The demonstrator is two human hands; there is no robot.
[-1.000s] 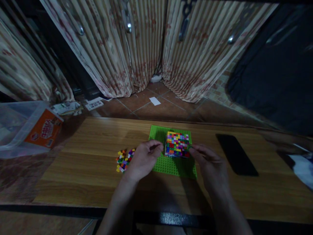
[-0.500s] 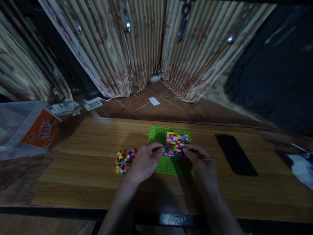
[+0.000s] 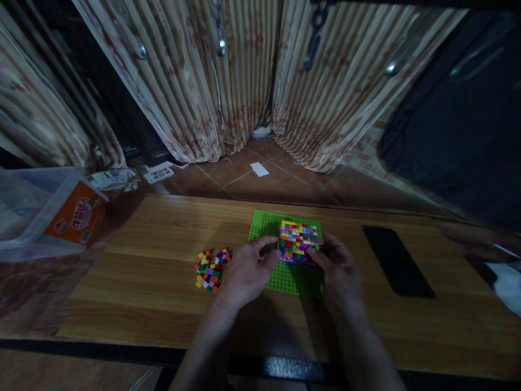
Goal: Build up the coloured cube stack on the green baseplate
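A block of many small coloured bricks (image 3: 298,239) stands on a green studded baseplate (image 3: 264,222) in the middle of a wooden table (image 3: 163,228). My left hand (image 3: 247,271) rests at the block's left side, fingers curled with the tips against it. My right hand (image 3: 340,269) is at the block's right front corner, fingers bent and touching it. Both hands press on the block from either side. A small pile of loose coloured bricks (image 3: 210,268) lies left of my left hand.
A black phone (image 3: 396,260) lies flat on the table to the right. A clear plastic tub with an orange label (image 3: 49,214) sits off the table's left end. Striped curtains (image 3: 244,76) hang beyond, over a tiled floor with paper scraps.
Both hands have closed in on the brick block: the right hand moved left and forward to its corner, and the left hand's fingers reached its left side.
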